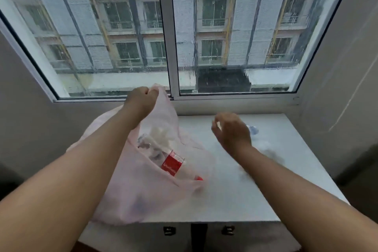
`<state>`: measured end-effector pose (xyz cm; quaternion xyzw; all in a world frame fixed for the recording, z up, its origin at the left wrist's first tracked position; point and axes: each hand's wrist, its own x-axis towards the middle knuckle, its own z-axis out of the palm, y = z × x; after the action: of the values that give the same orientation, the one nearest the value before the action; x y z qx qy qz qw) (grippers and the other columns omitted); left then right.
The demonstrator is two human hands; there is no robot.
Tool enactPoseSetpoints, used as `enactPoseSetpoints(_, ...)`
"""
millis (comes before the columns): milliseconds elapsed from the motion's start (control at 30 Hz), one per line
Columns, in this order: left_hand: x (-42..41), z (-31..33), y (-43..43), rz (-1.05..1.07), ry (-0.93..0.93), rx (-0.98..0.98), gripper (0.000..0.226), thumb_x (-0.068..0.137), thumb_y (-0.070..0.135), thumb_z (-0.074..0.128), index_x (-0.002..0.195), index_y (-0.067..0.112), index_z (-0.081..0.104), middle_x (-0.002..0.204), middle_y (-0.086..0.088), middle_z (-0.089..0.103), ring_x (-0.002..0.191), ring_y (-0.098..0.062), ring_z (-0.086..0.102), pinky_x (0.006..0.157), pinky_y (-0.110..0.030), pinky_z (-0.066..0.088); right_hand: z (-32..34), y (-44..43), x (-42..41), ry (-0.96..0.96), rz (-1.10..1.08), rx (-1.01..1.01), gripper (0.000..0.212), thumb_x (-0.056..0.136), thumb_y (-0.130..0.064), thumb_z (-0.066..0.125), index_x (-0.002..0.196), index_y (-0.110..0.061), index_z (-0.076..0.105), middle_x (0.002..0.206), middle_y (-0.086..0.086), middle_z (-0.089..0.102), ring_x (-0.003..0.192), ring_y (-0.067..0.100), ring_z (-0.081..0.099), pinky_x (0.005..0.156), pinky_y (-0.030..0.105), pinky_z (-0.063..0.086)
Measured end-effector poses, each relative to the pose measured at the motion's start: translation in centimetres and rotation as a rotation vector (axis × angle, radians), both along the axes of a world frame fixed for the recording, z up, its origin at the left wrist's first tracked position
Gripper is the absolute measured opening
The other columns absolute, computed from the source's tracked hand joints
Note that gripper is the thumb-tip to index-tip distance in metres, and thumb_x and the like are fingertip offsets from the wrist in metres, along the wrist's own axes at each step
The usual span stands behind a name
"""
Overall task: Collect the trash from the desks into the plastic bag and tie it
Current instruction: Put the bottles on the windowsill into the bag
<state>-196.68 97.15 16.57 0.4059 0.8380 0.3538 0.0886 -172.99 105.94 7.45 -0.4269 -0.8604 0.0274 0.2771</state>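
Fingers (150,92) of the left hand (141,98) pinch the bag (143,190) rim high, keeping its mouth open; right hand (231,131) hovers loosely curled beside it, above the bench (235,200).

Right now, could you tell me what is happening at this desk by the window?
A person is clearing trash. The left hand pinches the pink plastic bag up by its rim; a red-labelled bottle and crumpled paper already lie inside. The right hand hovers, fingers curled, over the white desk beside a clear bottle. The bag is not tied.
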Motion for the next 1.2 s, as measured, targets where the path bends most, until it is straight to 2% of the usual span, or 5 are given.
enactPoseSetpoints(200, 0.9, -1.0, 0.4, 0.066, 0.059, -0.076, 0.044, 0.099, 0.040, 0.039, 0.091, 0.001, 0.058, 0.086, -0.013, 0.059, 0.075, -0.027, 0.048, 0.058, -0.035, 0.032, -4.4, 7.8, 5.1, -0.639, -0.014, -0.386, 0.078, 0.085, -0.039, 0.062, 0.149, -0.038, 0.018, 0.157, -0.002, 0.021, 0.137, 0.036, 0.027, 0.106, 0.043, 0.033)
enactPoseSetpoints(567, 0.4, 2.1, -2.8, 0.125, 0.033, -0.091, 0.038, 0.103, 0.033, 0.033, 0.093, 0.008, 0.061, 0.085, -0.005, 0.053, 0.074, -0.023, 0.046, 0.062, -0.032, 0.030, 3.0, -1.8, -1.6, -0.068, 0.446, -0.249, 0.075, 0.071, -0.068, 0.065, 0.132, -0.032, 0.042, 0.119, 0.000, 0.050, 0.098, 0.024, 0.058, 0.066, 0.033, 0.047)
enactPoseSetpoints(733, -0.2, 3.4, -3.7, 0.094, 0.023, -0.073, 0.040, 0.103, 0.034, 0.035, 0.098, 0.005, 0.061, 0.091, -0.007, 0.058, 0.077, -0.023, 0.050, 0.065, -0.033, 0.037, 4.6, -6.6, -7.2, -0.217, 0.437, -0.542, 0.081, 0.068, -0.080, 0.057, 0.129, -0.028, 0.046, 0.119, -0.001, 0.059, 0.097, 0.019, 0.060, 0.075, 0.035, 0.052)
enactPoseSetpoints(933, -0.9, 3.8, -4.8, 0.066, 0.022, -0.041, 0.040, 0.101, 0.034, 0.040, 0.095, 0.001, 0.062, 0.085, -0.011, 0.061, 0.066, -0.020, 0.045, 0.061, -0.033, 0.034, 5.7, -8.4, -12.1, 0.373, 0.432, -1.211, 0.093, 0.074, -0.062, 0.070, 0.147, -0.017, 0.033, 0.144, 0.009, 0.048, 0.116, 0.024, 0.056, 0.094, 0.034, 0.047)
enactPoseSetpoints(1200, -1.2, 2.2, -2.6, 0.011, 0.070, 0.006, 0.034, 0.099, 0.029, 0.041, 0.084, 0.003, 0.057, 0.072, -0.005, 0.050, 0.064, -0.020, 0.042, 0.055, -0.033, 0.028, 2.2, -4.7, -2.3, 0.403, 0.071, -0.476, 0.030, 0.086, -0.047, 0.054, 0.077, -0.021, 0.065, 0.075, -0.003, 0.066, 0.076, 0.023, 0.063, 0.066, 0.038, 0.052)
